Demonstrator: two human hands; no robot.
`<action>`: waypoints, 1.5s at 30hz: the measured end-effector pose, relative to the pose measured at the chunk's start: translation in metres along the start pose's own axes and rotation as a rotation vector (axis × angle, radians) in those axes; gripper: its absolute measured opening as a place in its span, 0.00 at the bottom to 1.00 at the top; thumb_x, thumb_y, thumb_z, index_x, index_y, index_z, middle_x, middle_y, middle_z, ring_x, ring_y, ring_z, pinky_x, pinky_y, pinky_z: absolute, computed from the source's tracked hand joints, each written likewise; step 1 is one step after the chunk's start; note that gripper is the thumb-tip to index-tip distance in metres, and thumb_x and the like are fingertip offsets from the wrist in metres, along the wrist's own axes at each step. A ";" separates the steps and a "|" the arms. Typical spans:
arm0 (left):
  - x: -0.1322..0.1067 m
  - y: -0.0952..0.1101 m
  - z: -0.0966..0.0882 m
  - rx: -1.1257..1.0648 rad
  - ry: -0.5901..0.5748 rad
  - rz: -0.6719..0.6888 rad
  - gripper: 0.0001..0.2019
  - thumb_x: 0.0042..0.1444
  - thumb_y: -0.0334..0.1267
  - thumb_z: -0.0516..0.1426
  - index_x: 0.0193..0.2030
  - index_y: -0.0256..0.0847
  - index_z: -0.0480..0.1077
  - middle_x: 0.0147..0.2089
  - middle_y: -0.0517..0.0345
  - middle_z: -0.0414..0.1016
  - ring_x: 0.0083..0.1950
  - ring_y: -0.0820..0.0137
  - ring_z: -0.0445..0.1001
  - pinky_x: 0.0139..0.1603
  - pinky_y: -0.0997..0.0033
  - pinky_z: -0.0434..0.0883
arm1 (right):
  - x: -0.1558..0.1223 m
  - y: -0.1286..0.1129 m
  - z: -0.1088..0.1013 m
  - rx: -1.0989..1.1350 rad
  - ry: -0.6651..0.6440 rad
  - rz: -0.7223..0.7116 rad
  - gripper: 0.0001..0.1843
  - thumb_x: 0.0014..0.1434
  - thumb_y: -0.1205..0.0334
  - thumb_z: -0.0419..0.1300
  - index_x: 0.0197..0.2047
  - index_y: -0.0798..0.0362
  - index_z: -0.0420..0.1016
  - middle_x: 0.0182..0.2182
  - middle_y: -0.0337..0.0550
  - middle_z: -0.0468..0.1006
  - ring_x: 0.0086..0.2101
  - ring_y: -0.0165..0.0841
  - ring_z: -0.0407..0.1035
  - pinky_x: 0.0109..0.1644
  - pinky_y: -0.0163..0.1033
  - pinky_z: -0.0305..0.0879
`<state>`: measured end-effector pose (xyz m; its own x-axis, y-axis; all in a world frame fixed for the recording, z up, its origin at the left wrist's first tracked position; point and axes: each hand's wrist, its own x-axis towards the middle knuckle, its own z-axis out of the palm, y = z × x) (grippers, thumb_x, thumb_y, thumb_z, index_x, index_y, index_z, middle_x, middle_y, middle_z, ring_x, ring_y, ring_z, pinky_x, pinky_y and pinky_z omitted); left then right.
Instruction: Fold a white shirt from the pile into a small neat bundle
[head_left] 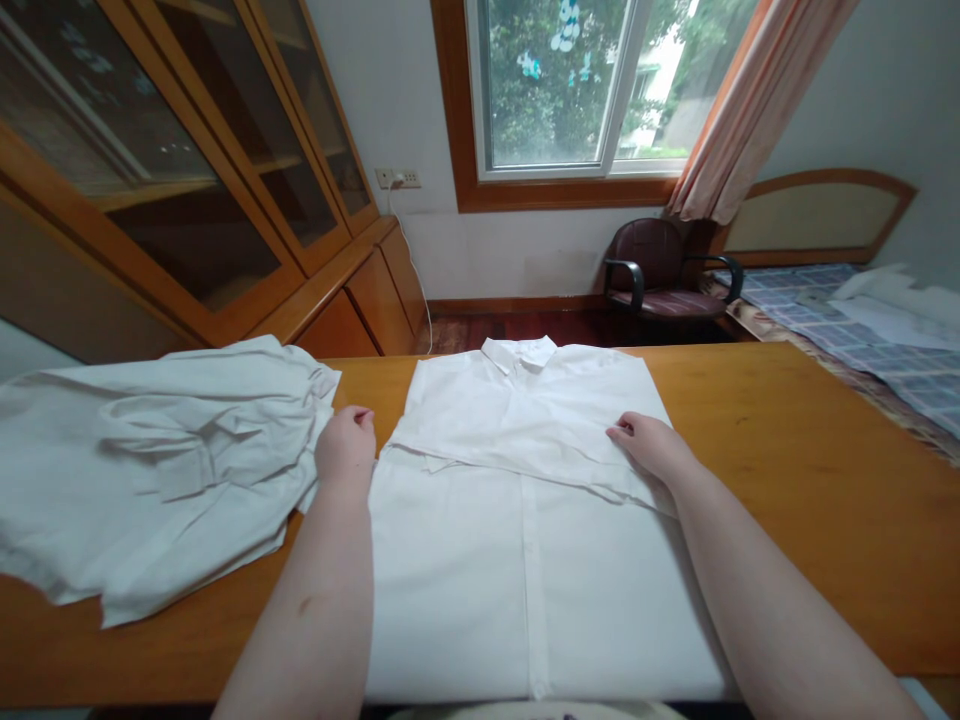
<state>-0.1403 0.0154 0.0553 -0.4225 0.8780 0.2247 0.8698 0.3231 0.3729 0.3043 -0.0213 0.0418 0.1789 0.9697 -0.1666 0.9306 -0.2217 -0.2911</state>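
A white button-up shirt [465, 570] lies spread on the wooden table in front of me, its collar [519, 354] at the far edge. Folded white cloth crosses its upper part, and the button placket runs down the middle of the lower part. My left hand [345, 445] is beside the shirt's left edge, fingers curled in, with no cloth visible in them. Over the shirt's upper right side is my right hand [646, 448], thumb and fingers drawn together; the cloth by the fingertips lies flat. A second white shirt [247, 420], rumpled, lies close to my left hand.
The wooden table [810, 480] extends to the right of the shirt. Glass-door cabinets [292, 240] stand at the left. Beyond the table are a dark armchair [656, 265], a window [555, 90] with a pink curtain [765, 100], and a bed [862, 320] at the right.
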 end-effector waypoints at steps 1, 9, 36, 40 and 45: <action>0.000 0.001 0.001 0.019 -0.020 0.010 0.14 0.58 0.43 0.48 0.40 0.41 0.73 0.40 0.48 0.77 0.42 0.57 0.73 0.39 0.62 0.67 | 0.000 0.000 0.000 0.002 0.000 0.001 0.17 0.56 0.46 0.52 0.35 0.50 0.73 0.33 0.44 0.78 0.33 0.36 0.68 0.30 0.36 0.52; 0.003 -0.001 0.020 0.082 -0.370 0.057 0.12 0.48 0.46 0.59 0.34 0.40 0.71 0.35 0.52 0.77 0.38 0.62 0.74 0.34 0.69 0.66 | 0.000 0.000 0.000 0.004 0.012 -0.006 0.16 0.56 0.47 0.53 0.35 0.50 0.74 0.33 0.44 0.78 0.32 0.35 0.67 0.30 0.35 0.52; -0.003 -0.004 -0.004 0.127 -0.086 -0.185 0.19 0.53 0.27 0.45 0.51 0.36 0.63 0.41 0.40 0.76 0.41 0.53 0.76 0.37 0.59 0.69 | -0.006 -0.005 -0.009 -0.035 -0.126 0.020 0.17 0.55 0.50 0.49 0.30 0.50 0.75 0.30 0.44 0.77 0.30 0.35 0.67 0.29 0.35 0.51; 0.000 -0.007 -0.002 0.155 -0.185 -0.177 0.16 0.56 0.31 0.45 0.48 0.38 0.65 0.39 0.41 0.76 0.40 0.54 0.76 0.35 0.61 0.68 | -0.005 -0.003 -0.008 -0.025 -0.126 0.017 0.17 0.55 0.50 0.50 0.30 0.50 0.76 0.29 0.44 0.77 0.31 0.35 0.67 0.30 0.35 0.51; 0.000 -0.009 0.002 0.234 -0.266 -0.101 0.15 0.59 0.38 0.44 0.42 0.37 0.69 0.41 0.41 0.77 0.41 0.55 0.75 0.36 0.62 0.67 | -0.005 -0.004 -0.008 -0.012 -0.121 0.017 0.17 0.55 0.50 0.50 0.30 0.49 0.76 0.30 0.44 0.77 0.30 0.35 0.67 0.29 0.35 0.51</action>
<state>-0.1481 0.0132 0.0504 -0.4553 0.8886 -0.0558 0.8747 0.4582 0.1578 0.3027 -0.0249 0.0515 0.1554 0.9462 -0.2837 0.9318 -0.2358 -0.2760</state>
